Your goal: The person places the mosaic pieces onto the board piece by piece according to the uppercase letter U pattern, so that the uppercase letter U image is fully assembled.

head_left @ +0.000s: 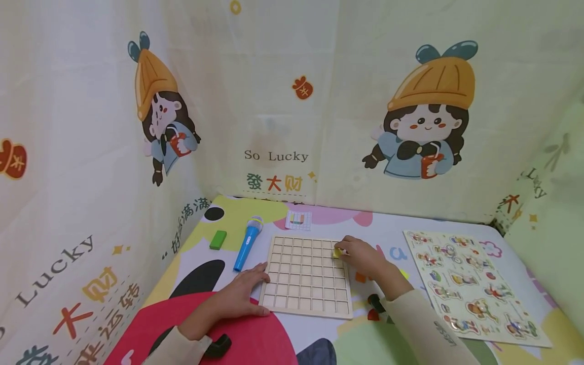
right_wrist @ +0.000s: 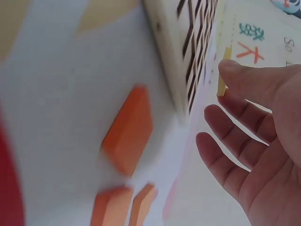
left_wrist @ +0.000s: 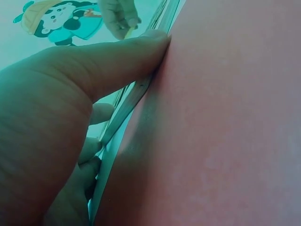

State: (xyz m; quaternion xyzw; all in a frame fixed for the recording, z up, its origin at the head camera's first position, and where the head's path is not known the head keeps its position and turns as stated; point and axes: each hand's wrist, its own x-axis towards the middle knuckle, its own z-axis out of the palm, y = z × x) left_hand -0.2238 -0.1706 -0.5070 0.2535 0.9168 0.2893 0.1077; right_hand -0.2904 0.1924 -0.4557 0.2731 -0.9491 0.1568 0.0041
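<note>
A pale wooden grid board (head_left: 304, 276) with raised square cells lies flat on the table. My left hand (head_left: 242, 294) rests at its near left corner, fingers at the left side and a straight thumb (left_wrist: 127, 59) along the near edge. Over the board's far right part, my right hand (head_left: 365, 259) pinches a small thin yellow tile (right_wrist: 224, 75) between thumb and index finger. The other right fingers (right_wrist: 235, 146) are loosely bent. Orange blocks (right_wrist: 129, 132) lie beside the board's right side, partly hidden by the right arm in the head view.
Left of the board are a blue toy microphone (head_left: 248, 243) and a green block (head_left: 218, 240). Behind it lies a small printed card (head_left: 298, 220). A picture puzzle board (head_left: 474, 284) is at the right. Patterned cloth (head_left: 283, 101) hangs around the table.
</note>
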